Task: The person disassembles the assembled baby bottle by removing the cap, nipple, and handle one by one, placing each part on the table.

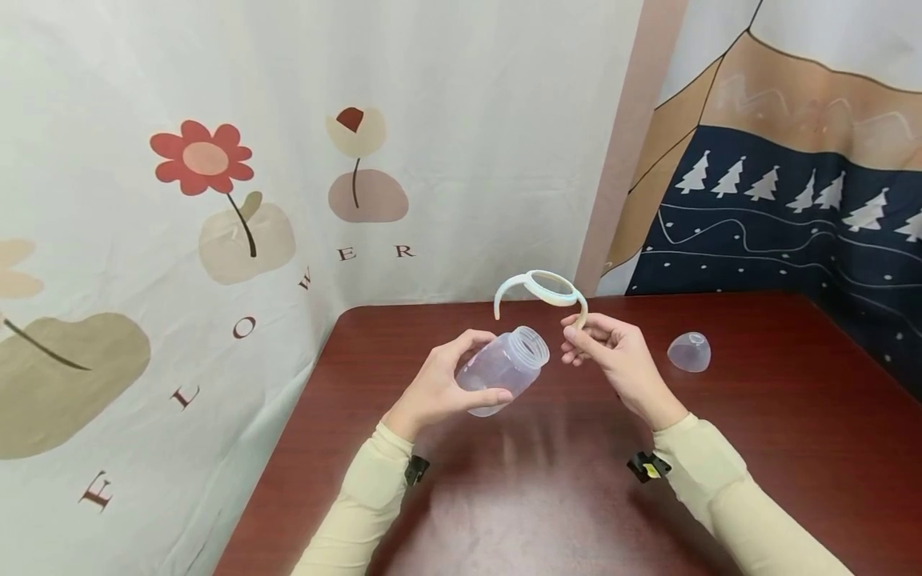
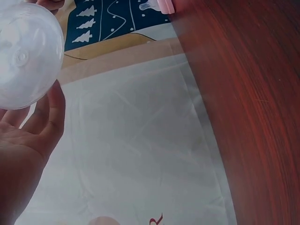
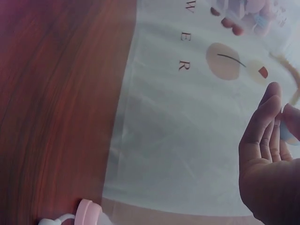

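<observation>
My left hand point(image 1: 442, 384) grips a clear, frosted baby bottle point(image 1: 497, 372) around its body, with its open threaded mouth tilted up to the right. The round base of the bottle point(image 2: 28, 56) fills the corner of the left wrist view. Just right of the mouth, my right hand point(image 1: 612, 352) pinches one arm of a pale two-handled bottle handle ring point(image 1: 555, 288) between thumb and fingers. The ring hangs above the bottle, apart from it, its other arm curving down to the left. In the right wrist view the handle point(image 3: 288, 77) shows only partly, at the edge.
A clear dome cap point(image 1: 689, 353) stands on the dark red wooden table point(image 1: 547, 504), right of my right hand. A pink collar point(image 3: 87, 213) with a clear nipple and a white straw piece lies on the table. Printed cloth point(image 1: 468, 160) hangs along the back and left.
</observation>
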`<state>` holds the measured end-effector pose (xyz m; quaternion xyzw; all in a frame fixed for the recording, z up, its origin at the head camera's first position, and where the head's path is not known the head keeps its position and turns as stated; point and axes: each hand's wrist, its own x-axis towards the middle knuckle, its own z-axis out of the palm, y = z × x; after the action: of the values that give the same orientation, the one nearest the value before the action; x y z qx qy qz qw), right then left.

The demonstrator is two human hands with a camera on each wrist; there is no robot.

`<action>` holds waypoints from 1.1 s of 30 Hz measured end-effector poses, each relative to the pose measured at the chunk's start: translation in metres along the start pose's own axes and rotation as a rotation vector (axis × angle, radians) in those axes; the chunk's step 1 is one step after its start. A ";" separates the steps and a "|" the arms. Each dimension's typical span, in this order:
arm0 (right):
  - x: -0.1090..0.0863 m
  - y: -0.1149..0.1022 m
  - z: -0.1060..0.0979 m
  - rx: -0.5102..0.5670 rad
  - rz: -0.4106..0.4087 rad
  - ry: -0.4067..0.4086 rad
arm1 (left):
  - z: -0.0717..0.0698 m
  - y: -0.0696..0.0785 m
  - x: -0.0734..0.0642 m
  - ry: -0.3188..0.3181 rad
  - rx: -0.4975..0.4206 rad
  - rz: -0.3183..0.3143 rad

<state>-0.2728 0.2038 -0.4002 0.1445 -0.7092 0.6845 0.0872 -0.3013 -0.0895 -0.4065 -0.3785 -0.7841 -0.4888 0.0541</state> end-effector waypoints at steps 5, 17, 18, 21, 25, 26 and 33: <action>0.009 0.004 -0.003 -0.059 0.064 0.036 | -0.004 0.002 0.000 0.000 -0.016 -0.007; 0.027 0.035 -0.009 -0.183 0.291 0.043 | -0.008 -0.002 -0.002 0.036 0.030 0.011; 0.028 0.041 -0.008 -0.200 0.302 0.032 | -0.008 -0.003 -0.003 0.040 0.030 0.010; 0.031 0.056 -0.005 -0.252 0.348 0.005 | -0.008 -0.004 -0.003 0.040 0.022 0.003; 0.031 0.070 -0.001 -0.304 0.407 -0.025 | -0.007 -0.003 -0.004 0.030 0.017 -0.008; 0.032 0.072 -0.001 -0.315 0.419 -0.030 | -0.008 -0.002 -0.003 0.029 0.017 -0.008; 0.037 0.074 0.002 -0.380 0.450 -0.068 | -0.009 -0.001 -0.001 0.033 0.011 -0.003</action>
<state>-0.3319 0.2005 -0.4588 -0.0125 -0.8414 0.5364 -0.0649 -0.3036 -0.0978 -0.4027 -0.3688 -0.7865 -0.4906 0.0684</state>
